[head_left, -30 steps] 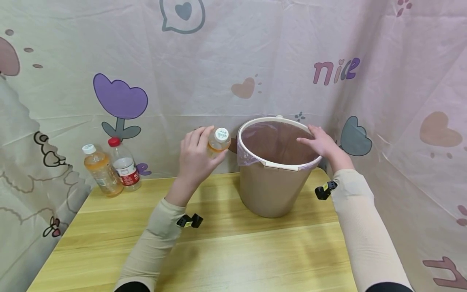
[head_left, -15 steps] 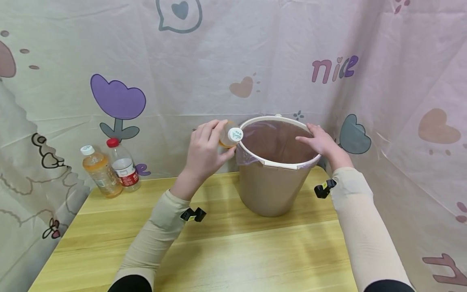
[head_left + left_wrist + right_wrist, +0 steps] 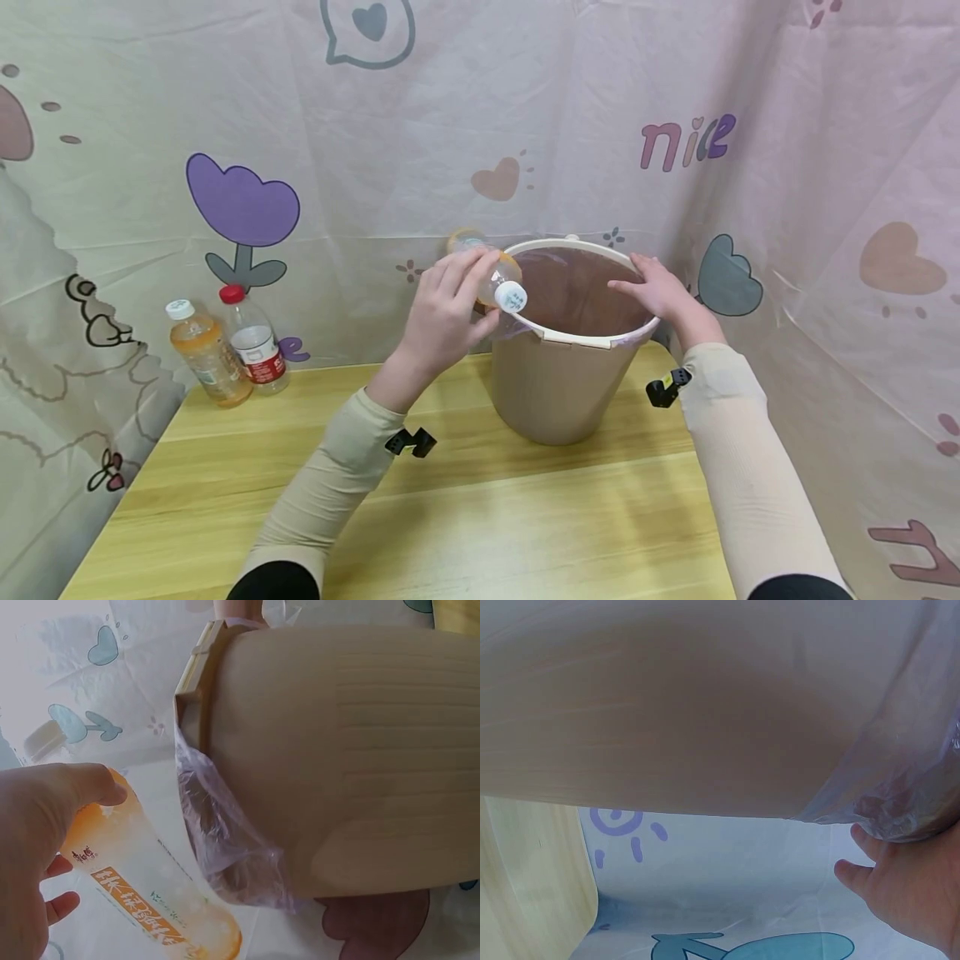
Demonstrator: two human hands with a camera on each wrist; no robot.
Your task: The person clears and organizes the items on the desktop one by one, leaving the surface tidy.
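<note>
My left hand (image 3: 450, 312) grips a clear plastic bottle (image 3: 142, 877) with an orange-and-white label and a white cap (image 3: 512, 297). Tilted on its side, the bottle overlaps the left rim of a beige trash bin (image 3: 551, 392) in the head view, cap end toward the opening. A thin purplish plastic liner (image 3: 225, 840) is folded over the bin's edge. On the bin's right side, my right hand (image 3: 663, 296) holds the rim, thumb over the opening. In the right wrist view, two of its fingertips (image 3: 851, 871) show outside, below the liner's edge.
At the table's back left stand an orange-tinted bottle with a white cap (image 3: 210, 354) and a clear bottle with a red cap and red label (image 3: 257, 346), side by side. The wooden table (image 3: 525, 525) meets a printed cloth backdrop (image 3: 405, 150) behind and on both sides.
My left hand has moved right with the bottle, bringing it to the bin's left rim and tipping it from near upright toward the opening. My right hand stays on the rim.
</note>
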